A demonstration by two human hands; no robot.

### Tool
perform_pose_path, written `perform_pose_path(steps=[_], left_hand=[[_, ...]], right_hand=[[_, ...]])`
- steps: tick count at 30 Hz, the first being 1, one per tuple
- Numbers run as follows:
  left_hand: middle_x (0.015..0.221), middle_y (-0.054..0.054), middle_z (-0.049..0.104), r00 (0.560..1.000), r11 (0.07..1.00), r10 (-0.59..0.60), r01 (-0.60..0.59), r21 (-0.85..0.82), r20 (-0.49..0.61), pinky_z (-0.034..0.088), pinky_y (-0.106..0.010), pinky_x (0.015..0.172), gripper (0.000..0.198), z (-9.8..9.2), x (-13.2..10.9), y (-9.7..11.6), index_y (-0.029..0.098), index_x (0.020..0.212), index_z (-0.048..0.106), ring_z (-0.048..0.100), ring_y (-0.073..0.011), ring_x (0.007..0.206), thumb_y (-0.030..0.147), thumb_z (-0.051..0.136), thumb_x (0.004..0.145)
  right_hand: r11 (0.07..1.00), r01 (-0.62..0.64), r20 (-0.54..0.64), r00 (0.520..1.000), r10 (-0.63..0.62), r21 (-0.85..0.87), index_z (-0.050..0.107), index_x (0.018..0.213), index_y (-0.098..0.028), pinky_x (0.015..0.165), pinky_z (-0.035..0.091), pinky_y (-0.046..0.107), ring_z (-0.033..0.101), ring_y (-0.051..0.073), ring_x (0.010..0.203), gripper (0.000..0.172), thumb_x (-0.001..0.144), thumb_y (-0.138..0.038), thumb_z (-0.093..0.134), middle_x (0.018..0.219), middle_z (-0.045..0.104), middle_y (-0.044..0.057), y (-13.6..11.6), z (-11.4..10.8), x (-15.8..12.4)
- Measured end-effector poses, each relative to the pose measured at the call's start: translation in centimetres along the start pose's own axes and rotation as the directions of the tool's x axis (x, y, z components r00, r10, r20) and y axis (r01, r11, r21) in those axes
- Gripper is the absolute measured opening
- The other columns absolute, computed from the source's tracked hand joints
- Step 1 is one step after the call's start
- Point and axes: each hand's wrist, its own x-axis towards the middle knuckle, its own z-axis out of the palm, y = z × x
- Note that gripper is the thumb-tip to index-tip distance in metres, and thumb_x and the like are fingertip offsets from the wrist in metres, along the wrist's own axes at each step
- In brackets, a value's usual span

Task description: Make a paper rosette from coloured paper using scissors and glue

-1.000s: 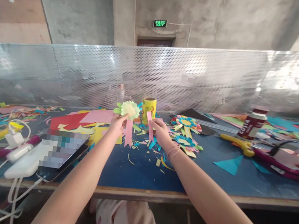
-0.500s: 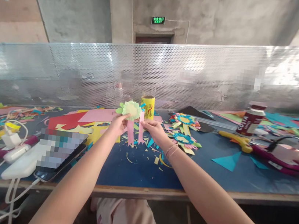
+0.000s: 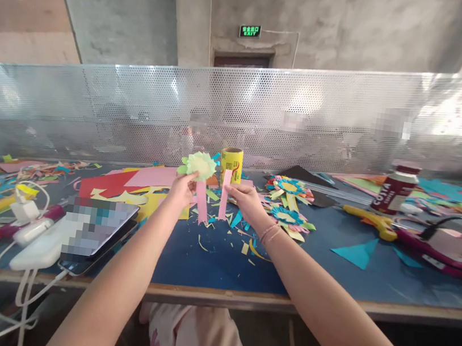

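I'm seeing L grip (image 3: 181, 188) pinching paper flower (image 3: 200, 166); R grip (image 3: 246, 198) pinching pink strip (image 3: 224, 195), swinging it upright nr flower's tail (image 3: 201, 206).

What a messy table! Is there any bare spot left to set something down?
Two patches of bare blue tabletop: along the front edge between the tablet and the right forearm, and right of that arm, below the teal triangle. Crowded: scraps around the left hand and right hand, paper rosettes behind, chargers far left.

You see even, soft daylight; glare flares on the perforated metal screen (image 3: 265, 115), edges bow and blur, and some patches are pixelated.
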Motion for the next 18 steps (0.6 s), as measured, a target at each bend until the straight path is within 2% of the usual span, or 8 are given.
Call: perform_pose_path(steps=[4,6,8,10,13,18], left_hand=[[0.065,-0.001,0.066,0.997,0.997,-0.062,0.060,-0.042,-0.051,0.048,-0.020,0.057,0.018,-0.7,0.5,0.9,0.016,0.084,0.063,0.062,-0.0098,0.057,0.012,0.070,0.067],[0.062,-0.001,0.065,0.993,0.995,-0.097,0.096,-0.024,-0.061,0.048,-0.021,0.055,0.015,-0.9,0.6,1.2,0.016,0.082,0.062,0.061,-0.0104,0.054,0.014,0.069,0.068],[0.060,-0.001,0.065,0.991,0.992,-0.126,0.127,-0.001,-0.053,0.048,-0.022,0.052,0.015,-0.9,0.5,1.3,0.016,0.083,0.063,0.060,-0.0110,0.052,0.016,0.068,0.069],[0.061,-0.002,0.065,0.987,0.987,-0.160,0.159,-0.010,-0.026,0.049,-0.022,0.052,0.014,-0.8,0.3,1.3,0.015,0.084,0.064,0.061,-0.0121,0.053,0.015,0.067,0.070],[0.063,-0.003,0.066,0.980,0.979,-0.197,0.199,-0.037,0.035,0.050,-0.023,0.056,0.012,-0.5,-0.1,1.1,0.015,0.083,0.064,0.062,-0.0129,0.057,0.013,0.066,0.072],[0.066,-0.002,0.066,0.971,0.985,-0.128,0.147,-0.085,0.201,0.051,-0.024,0.063,0.009,-0.1,-0.6,0.6,0.015,0.080,0.064,0.062,-0.0115,0.059,0.013,0.068,0.072]], right_hand=[[0.970,0.042,-0.036,0.998,-0.052,-0.239,0.073,0.067,-0.022,0.087,0.047,0.040,0.064,0.022,0.087,0.022,0.062,-0.043,0.075,0.081,0.070,0.004,-0.7,-0.3,0.1],[0.928,0.077,-0.071,0.991,-0.110,-0.364,0.072,0.062,-0.023,0.097,0.040,0.043,0.060,0.027,0.102,0.019,0.057,-0.039,0.079,0.096,0.069,0.007,-1.3,-0.4,0.0],[0.909,0.104,-0.096,0.983,-0.155,-0.403,0.072,0.061,-0.023,0.104,0.034,0.044,0.053,0.028,0.115,0.017,0.055,-0.037,0.080,0.111,0.064,0.008,-1.9,-0.3,-0.1],[0.933,0.130,-0.066,0.985,-0.161,-0.337,0.073,0.065,-0.023,0.105,0.033,0.043,0.051,0.027,0.118,0.017,0.060,-0.039,0.077,0.118,0.061,0.008,-2.2,-0.1,-0.3],[0.985,0.123,0.044,0.992,-0.118,-0.119,0.072,0.068,-0.024,0.100,0.040,0.038,0.057,0.022,0.110,0.019,0.067,-0.042,0.072,0.111,0.065,0.005,-2.2,0.4,-0.6],[0.994,0.072,0.117,0.990,-0.081,0.086,0.072,0.068,-0.023,0.092,0.045,0.034,0.060,0.018,0.102,0.019,0.064,-0.042,0.075,0.105,0.067,0.003,-2.2,1.4,-1.2]])
